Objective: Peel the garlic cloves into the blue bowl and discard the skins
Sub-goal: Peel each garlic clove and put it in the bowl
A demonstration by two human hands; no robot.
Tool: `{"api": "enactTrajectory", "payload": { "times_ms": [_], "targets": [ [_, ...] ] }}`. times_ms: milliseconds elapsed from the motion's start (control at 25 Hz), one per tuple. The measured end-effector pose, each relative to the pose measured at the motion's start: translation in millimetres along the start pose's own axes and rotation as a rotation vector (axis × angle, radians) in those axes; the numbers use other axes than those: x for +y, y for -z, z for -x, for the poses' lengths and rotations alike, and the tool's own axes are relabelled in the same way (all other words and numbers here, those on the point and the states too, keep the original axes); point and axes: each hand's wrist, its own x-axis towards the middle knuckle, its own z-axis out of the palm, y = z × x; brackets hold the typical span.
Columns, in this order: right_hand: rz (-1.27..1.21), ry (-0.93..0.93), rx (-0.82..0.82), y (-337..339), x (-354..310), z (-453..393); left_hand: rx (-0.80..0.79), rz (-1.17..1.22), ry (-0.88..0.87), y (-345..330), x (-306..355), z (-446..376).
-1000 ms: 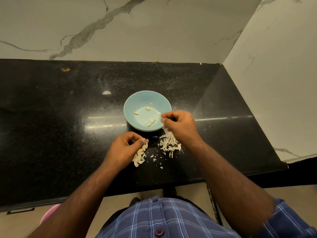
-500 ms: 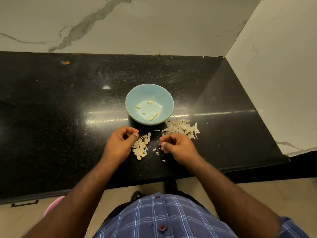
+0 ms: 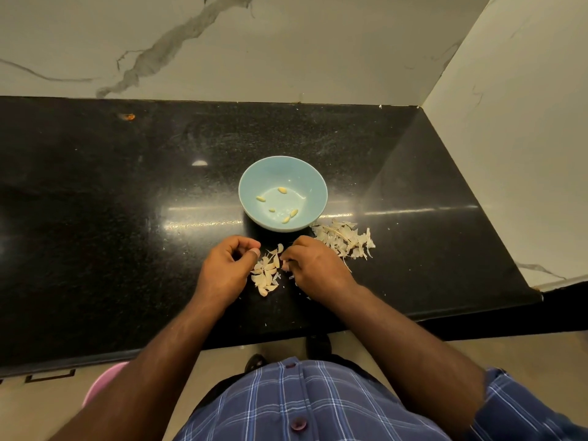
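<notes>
The blue bowl (image 3: pixel 313 183) stands on the black counter with several peeled garlic cloves (image 3: pixel 290 215) in it. Just in front of it lies a small heap of unpeeled cloves (image 3: pixel 266 272), between my two hands. My left hand (image 3: pixel 226 268) rests left of the heap with its fingers curled and the thumb against the forefinger; nothing shows in it. My right hand (image 3: pixel 313 265) is on the heap's right side, fingers curled down, fingertips at the heap's edge. Whether they pinch a clove is hidden. A pile of peeled skins (image 3: pixel 345 238) lies right of the bowl.
The black counter (image 3: pixel 127 218) runs wide to the left and ends at a marble wall on the right. Small skin flakes (image 3: pixel 266 324) dot the front edge. A pink bin (image 3: pixel 101 381) peeks out below the counter at lower left.
My right hand came back from the bowl's rim, past the skins, and now reaches the clove heap. The left hand has stayed curled beside the heap.
</notes>
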Motion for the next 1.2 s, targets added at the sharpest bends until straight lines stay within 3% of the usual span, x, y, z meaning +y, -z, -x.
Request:
{"api": "enactTrajectory", "payload": {
  "times_ms": [280,440,560,720,1200],
  "targets": [
    [-0.52,-0.175,0.144,12,1,28,-0.063,0.043,-0.081,-2,11,6],
    [-0.705,-0.15,0.256,15,-1,33,-0.245,0.239,-0.044,-16,21,12],
    [-0.842,-0.149,0.308,17,-1,35,-0.285,0.401,0.01,-23,24,13],
    [-1.049,-0.193,0.253,25,6,37,-0.295,0.421,-0.004,-27,28,13],
    [-1.179,-0.307,0.094,63,40,35,-0.205,0.192,-0.25,-61,52,22]
  ]
}}
